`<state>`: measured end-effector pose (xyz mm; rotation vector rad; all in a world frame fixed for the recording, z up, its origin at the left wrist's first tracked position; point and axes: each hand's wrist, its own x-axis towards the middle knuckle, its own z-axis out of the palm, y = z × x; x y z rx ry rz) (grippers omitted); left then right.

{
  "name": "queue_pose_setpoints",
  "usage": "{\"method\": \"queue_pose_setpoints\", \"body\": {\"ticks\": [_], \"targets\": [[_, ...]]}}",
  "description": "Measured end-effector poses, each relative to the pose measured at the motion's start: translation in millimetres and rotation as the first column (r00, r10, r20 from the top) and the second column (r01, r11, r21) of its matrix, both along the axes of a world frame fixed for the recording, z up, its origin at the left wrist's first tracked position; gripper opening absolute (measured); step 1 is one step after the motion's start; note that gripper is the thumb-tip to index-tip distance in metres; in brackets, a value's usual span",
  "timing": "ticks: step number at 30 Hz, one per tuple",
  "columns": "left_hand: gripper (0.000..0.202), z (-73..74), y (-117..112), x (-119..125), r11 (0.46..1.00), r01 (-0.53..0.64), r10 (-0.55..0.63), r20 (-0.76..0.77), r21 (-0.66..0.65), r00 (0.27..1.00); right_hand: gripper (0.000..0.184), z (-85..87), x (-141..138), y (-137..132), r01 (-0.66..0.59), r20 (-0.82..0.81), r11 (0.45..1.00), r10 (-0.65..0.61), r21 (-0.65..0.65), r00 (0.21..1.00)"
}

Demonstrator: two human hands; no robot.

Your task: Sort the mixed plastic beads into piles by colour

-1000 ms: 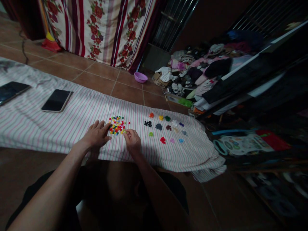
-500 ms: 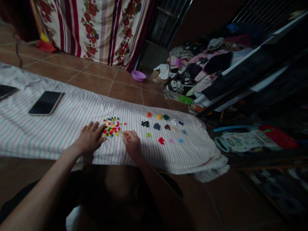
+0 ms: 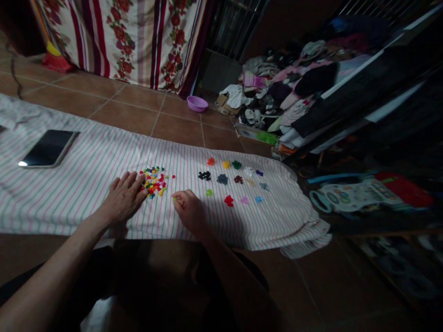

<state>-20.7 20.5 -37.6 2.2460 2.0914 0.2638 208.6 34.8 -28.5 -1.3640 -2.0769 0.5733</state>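
Note:
My left hand (image 3: 123, 196) lies flat with its fingers spread on the striped cloth (image 3: 90, 184). Its fingertips touch the left side of a mixed pile of small coloured plastic pieces (image 3: 154, 183). To the right of that pile, my right hand (image 3: 188, 208) is closed in a pinch on a tiny lime green piece (image 3: 174, 198), just above the cloth. Farther right sit small single-colour heaps, among them a lime green heap (image 3: 208, 192), a black heap (image 3: 205, 175), a red heap (image 3: 229, 200) and an orange heap (image 3: 211, 161).
A phone (image 3: 49, 148) rests on the cloth at the left. Beyond the cloth's far edge a purple basin (image 3: 197, 104) stands on the tiled floor. Clothes (image 3: 277, 92) are heaped at the back right, and a shelf with a patterned item (image 3: 356, 196) borders the right.
My right hand has drawn slightly away from the mixed pile, towards me, with the lime green piece. My left hand stays by the pile. The whole view has shifted a little.

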Motion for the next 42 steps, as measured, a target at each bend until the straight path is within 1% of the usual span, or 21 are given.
{"method": "queue_pose_setpoints", "body": {"ticks": [3,6,10,16,23,28,31,34,38,42], "targets": [[0.061,-0.8,1,2,1.000,0.006,-0.006,-0.001,0.012,1.000,0.019,2.3,8,3,0.000,0.017,1.000,0.000,0.015,1.000],[0.060,-2.7,2,2,1.000,0.020,-0.020,0.008,0.024,1.000,0.018,3.3,17,8,0.003,-0.001,1.000,-0.003,0.017,1.000],[0.059,-6.3,3,1,1.000,0.016,-0.016,0.019,0.019,1.000,0.017,3.6,29,13,0.041,-0.008,0.999,-0.040,0.026,0.999],[0.057,-9.0,3,-2,0.999,0.021,-0.022,0.029,0.030,0.999,0.013,5.8,48,12,0.082,0.011,0.997,-0.082,0.015,0.997],[0.061,-8.7,4,-5,1.000,0.013,-0.013,0.030,-0.017,0.999,0.017,11.1,89,24,0.181,-0.034,0.983,-0.179,0.033,0.983],[0.060,-8.3,4,-4,0.999,0.022,-0.021,0.038,-0.025,0.999,0.020,12.7,113,32,0.203,-0.012,0.977,-0.202,0.068,0.979],[0.057,-7.9,4,-4,0.999,0.023,-0.022,0.043,-0.023,0.999,0.021,11.9,117,32,0.213,0.002,0.975,-0.213,0.060,0.977],[0.056,-7.7,4,-4,1.000,0.022,-0.021,0.054,-0.017,0.998,0.019,9.7,113,32,0.216,0.018,0.974,-0.218,0.069,0.976],[0.057,-8.6,4,-4,1.000,0.021,-0.020,0.055,-0.015,0.998,0.015,8.0,106,32,0.227,0.028,0.971,-0.230,0.073,0.973],[0.058,-10.7,4,-5,0.999,0.042,-0.043,0.048,0.027,0.998,0.009,8.3,103,32,0.230,0.043,0.971,-0.233,0.059,0.972]]}}
